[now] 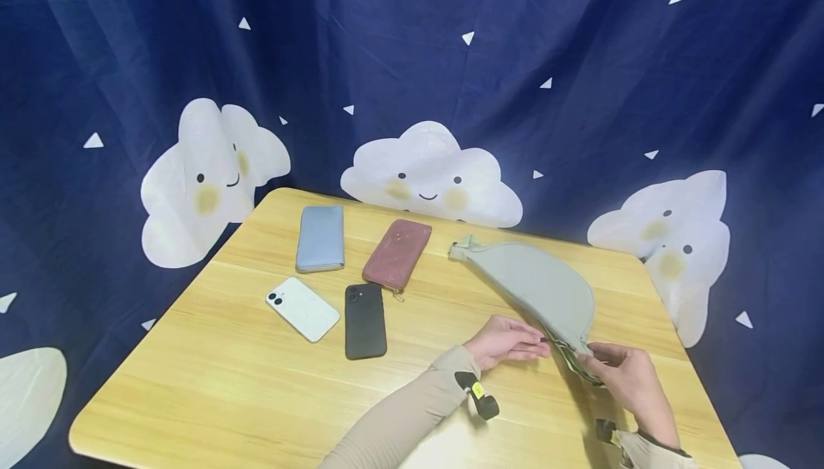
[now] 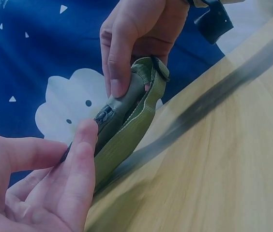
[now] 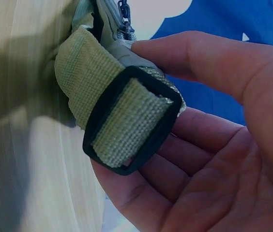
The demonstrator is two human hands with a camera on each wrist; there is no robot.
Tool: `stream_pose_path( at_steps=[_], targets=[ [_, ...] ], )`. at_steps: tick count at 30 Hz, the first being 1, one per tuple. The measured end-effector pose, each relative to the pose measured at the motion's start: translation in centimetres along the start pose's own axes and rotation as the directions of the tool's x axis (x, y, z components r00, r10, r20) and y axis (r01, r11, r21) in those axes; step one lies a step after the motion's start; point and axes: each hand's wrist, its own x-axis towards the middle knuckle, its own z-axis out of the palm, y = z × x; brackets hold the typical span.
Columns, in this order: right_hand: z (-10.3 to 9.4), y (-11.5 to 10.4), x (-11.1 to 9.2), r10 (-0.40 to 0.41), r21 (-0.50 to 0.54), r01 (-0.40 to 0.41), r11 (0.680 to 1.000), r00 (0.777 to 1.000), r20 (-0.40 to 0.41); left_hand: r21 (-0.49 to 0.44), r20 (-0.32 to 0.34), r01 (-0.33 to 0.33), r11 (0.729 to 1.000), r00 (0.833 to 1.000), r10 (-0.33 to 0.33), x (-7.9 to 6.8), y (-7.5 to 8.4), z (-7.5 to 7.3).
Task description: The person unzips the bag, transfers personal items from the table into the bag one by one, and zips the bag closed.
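Note:
A grey-green waist bag [image 1: 543, 283] is held tilted above the right side of the table, its far end pointing to the back left. My left hand [image 1: 505, 342] pinches the dark zipper pull [image 2: 65, 153] between thumb and forefinger, close to the bag's near end. At that same end, my right hand [image 1: 631, 379] grips the corner, with the thumb on one side and the fingers beneath. From the corner hangs a woven green strap [image 3: 85, 72], threaded through a black slider buckle [image 3: 108, 108]. The inside of the bag is hidden.
On the table [image 1: 212, 376] left of the bag lie a light blue wallet [image 1: 320, 239], a burgundy zip wallet [image 1: 397, 254], a white phone [image 1: 302, 309] and a black phone [image 1: 365, 326]. A dark blue cloud-print curtain [image 1: 412, 61] hangs behind the table.

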Motion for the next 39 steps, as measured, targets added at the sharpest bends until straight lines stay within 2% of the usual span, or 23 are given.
stream_pose_path(
  at_steps=[14, 20, 28, 39],
  targets=[
    [0.1, 0.3, 0.0, -0.014, 0.027, 0.014, 1.000, 1.000, 0.000, -0.001, -0.024, 0.015, 1.000, 1.000, -0.015, 0.2, -0.2, -0.1],
    [0.0, 0.4, -0.1, -0.006, 0.015, 0.006, 1.000, 1.000, -0.023, 0.011, -0.042, 0.005, 1.000, 0.999, -0.004, 0.2, 0.0, -0.7],
    [-0.1, 0.5, -0.1, 0.005, 0.019, -0.005, 1.000, 1.000, -0.010, 0.007, -0.051, 0.002, 1.000, 0.999, -0.002, 0.4, 0.4, -1.1],
    [-0.1, 0.3, -0.1, 0.005, 0.045, -0.005, 0.999, 1.000, 0.000, -0.009, -0.104, 0.001, 1.000, 0.995, -0.002, 0.2, 0.7, -1.1]
  ],
)
